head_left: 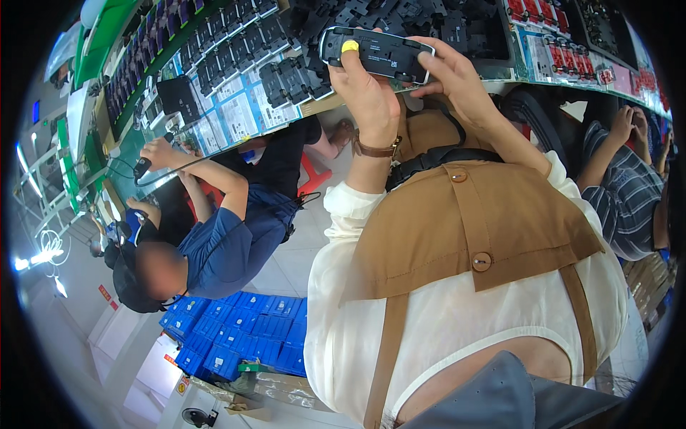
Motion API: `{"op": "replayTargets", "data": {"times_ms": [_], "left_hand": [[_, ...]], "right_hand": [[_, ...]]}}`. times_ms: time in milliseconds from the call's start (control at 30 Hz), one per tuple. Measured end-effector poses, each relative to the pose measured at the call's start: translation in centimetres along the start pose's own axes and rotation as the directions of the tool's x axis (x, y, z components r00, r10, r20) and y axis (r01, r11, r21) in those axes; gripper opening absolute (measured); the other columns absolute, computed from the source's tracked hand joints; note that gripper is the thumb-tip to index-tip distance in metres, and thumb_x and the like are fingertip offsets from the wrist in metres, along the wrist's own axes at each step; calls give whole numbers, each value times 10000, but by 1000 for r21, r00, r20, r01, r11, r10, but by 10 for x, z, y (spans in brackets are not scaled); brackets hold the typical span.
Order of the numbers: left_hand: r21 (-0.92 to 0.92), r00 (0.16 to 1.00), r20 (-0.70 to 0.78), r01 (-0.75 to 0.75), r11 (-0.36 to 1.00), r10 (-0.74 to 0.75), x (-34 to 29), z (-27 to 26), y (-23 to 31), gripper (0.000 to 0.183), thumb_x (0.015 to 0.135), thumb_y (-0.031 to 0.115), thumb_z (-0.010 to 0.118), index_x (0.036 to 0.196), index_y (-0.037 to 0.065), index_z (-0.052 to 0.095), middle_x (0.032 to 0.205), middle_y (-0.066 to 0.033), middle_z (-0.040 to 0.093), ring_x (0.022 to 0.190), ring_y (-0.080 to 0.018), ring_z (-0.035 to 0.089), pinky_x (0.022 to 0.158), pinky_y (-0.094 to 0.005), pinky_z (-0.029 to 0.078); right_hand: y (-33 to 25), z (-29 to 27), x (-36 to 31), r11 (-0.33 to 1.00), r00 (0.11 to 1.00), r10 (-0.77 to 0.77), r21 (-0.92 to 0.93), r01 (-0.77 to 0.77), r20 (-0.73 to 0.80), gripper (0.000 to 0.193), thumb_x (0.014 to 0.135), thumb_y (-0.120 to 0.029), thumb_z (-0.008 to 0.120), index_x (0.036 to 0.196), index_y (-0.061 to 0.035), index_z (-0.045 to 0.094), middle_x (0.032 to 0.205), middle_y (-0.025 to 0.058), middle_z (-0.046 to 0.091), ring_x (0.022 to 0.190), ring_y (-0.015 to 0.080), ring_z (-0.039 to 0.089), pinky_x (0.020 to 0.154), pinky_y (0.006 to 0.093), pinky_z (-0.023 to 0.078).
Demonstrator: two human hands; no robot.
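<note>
A toy car is held upside down over the table's near edge, its black underside and wheels facing me and a pale body edge showing around it. My left hand grips its left part, the thumb, wrapped in a yellow cover, pressed on the underside. My right hand closes on the car's right end, fingers by a wheel. Beyond the car lies a heap of loose black plastic parts. Black car chassis lie in rows just left of my hands.
To the left, a person in a blue shirt holds a corded tool at the table. Red car parts sit on the table at right, near another person's hands. Blue crates are stacked on the floor behind.
</note>
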State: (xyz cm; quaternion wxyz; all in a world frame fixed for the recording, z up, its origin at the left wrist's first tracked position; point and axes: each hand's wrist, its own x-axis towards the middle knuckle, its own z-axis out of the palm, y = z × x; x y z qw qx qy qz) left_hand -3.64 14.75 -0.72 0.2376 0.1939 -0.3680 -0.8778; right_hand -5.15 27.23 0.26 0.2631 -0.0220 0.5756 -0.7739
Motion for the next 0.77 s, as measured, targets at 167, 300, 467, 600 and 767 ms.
{"op": "replayTargets", "data": {"times_ms": [167,300,467,600,767], "left_hand": [[-33,998,68,-14,999,16,3,-3,-5,234,881,169,430,1003,-27,466,985,-143,557,912,-252,575,768,-374,510],[-52,997,76,3,999,1,4,1,-3,249,890,186,428,1031,-18,450,1038,-139,539,964,-255,552,809,-388,490],[-79,994,81,85,993,-78,0,-2,-4,175,885,129,418,1034,38,439,994,-83,538,951,-192,541,838,-347,458],[9,994,106,26,1000,-27,-4,-4,-1,173,867,76,438,1039,59,425,988,-53,537,883,-134,550,742,-283,485],[31,995,98,-9,999,6,0,-7,0,188,868,78,443,1054,64,416,994,-52,536,878,-138,556,729,-272,489]], "right_hand": [[1,-2,5,992,999,38,119,-39,8,331,854,-168,554,1130,-2,480,901,93,589,731,154,617,597,226,524],[2,1,6,999,999,-49,3,49,-10,318,855,-171,553,1111,6,487,874,98,595,694,155,621,585,225,523],[6,2,8,996,994,-85,1,85,-72,331,852,-188,561,1105,11,484,888,97,590,703,146,612,580,225,524],[-1,8,7,999,998,-18,36,20,-65,336,835,-175,584,1094,10,476,908,91,578,723,135,602,586,225,527],[0,11,13,993,992,-116,-2,116,-52,300,805,-127,618,1040,-4,478,885,69,566,743,117,586,583,231,531]]}}
